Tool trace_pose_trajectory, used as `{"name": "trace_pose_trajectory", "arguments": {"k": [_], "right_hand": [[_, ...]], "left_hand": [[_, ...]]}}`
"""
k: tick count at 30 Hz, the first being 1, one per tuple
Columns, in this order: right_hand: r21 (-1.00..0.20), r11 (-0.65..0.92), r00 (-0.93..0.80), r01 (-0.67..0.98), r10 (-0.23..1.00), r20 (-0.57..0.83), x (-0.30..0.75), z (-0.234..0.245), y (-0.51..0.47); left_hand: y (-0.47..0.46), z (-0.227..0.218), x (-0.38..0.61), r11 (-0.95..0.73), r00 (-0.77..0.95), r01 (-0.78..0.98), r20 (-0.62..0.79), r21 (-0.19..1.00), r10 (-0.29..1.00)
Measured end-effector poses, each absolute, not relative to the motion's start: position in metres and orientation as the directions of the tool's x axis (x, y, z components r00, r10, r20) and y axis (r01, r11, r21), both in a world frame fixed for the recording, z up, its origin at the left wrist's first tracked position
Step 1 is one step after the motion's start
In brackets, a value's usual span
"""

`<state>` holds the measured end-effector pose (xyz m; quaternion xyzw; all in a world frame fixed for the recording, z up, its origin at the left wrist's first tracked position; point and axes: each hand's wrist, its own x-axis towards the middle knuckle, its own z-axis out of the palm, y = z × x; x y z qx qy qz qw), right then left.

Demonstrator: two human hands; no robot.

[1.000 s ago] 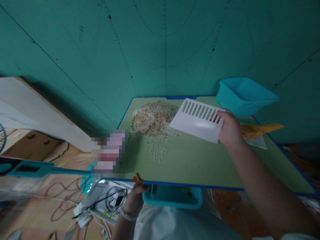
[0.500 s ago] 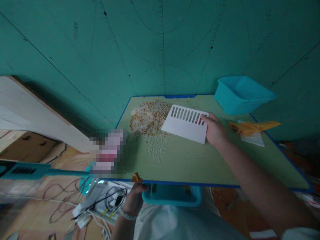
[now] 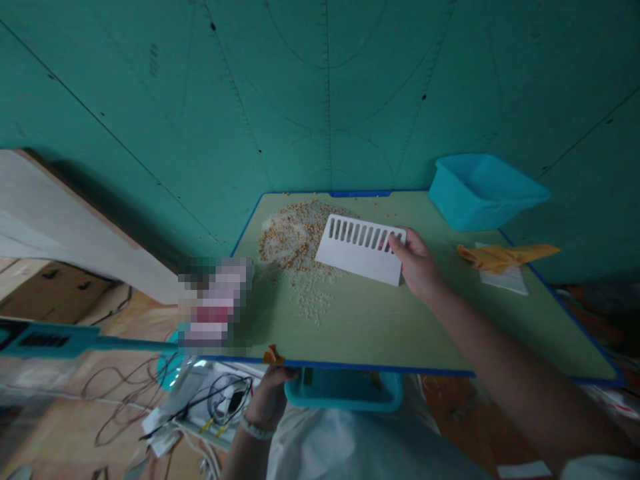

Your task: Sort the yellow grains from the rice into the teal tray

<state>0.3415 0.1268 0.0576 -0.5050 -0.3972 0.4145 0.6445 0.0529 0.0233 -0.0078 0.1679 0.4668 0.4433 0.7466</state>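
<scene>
My right hand (image 3: 420, 267) grips the right end of a white slotted plastic scraper (image 3: 357, 260), thumb across the slots. The scraper is tilted, and its left end overlaps the right side of a pile of yellow beans and whitish grains (image 3: 290, 233) on the table (image 3: 390, 333). Loose pale grains (image 3: 313, 303) trail from the pile towards the front edge. Below that edge, my left hand (image 3: 270, 393) is closed on the left end of a turquoise bin (image 3: 345, 403), close against my body. Its fingers are partly hidden. Most of the bin's inside is under the tabletop.
A second turquoise bin (image 3: 465, 200) stands at the back right. An orange cloth (image 3: 505, 257) lies over a white sheet (image 3: 505, 281) nearby. A blurred-out pinkish item (image 3: 215, 303) is at the left edge. Orange tape (image 3: 273, 355) marks the front edge. Cables (image 3: 113, 400) lie on the floor.
My right hand and the scraper have moved slightly left, further over the pile's right side. My left hand and the bin it holds have stayed in place.
</scene>
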Motion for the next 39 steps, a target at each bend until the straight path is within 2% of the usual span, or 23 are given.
{"name": "trace_pose_trajectory", "arguments": {"k": [7, 14, 22, 32, 39], "right_hand": [[-0.989, 0.146, 0.186, 0.001, 0.972, 0.143, 0.348, 0.060, 0.123], [-0.998, -0.017, -0.013, 0.055, 1.000, -0.018, 0.351, 0.056, 0.120], [-0.993, 0.032, 0.023, 0.113, 0.999, 0.035, 0.350, 0.056, 0.122], [-1.000, 0.003, 0.033, -0.012, 0.999, 0.003, 0.344, 0.059, 0.118], [-0.979, -0.143, 0.012, -0.142, 0.989, -0.147, 0.336, 0.058, 0.117]], "left_hand": [[0.023, -0.011, 0.052, 0.548, 0.174, -0.495, -0.541, 0.675, 0.823], [0.023, -0.014, 0.050, 0.547, 0.203, -0.472, -0.518, 0.691, 0.831], [0.023, -0.010, 0.050, 0.553, 0.199, -0.471, -0.528, 0.687, 0.826], [0.022, -0.008, 0.050, 0.571, 0.195, -0.475, -0.552, 0.670, 0.810], [0.021, -0.014, 0.047, 0.564, 0.177, -0.470, -0.553, 0.680, 0.814]]}}
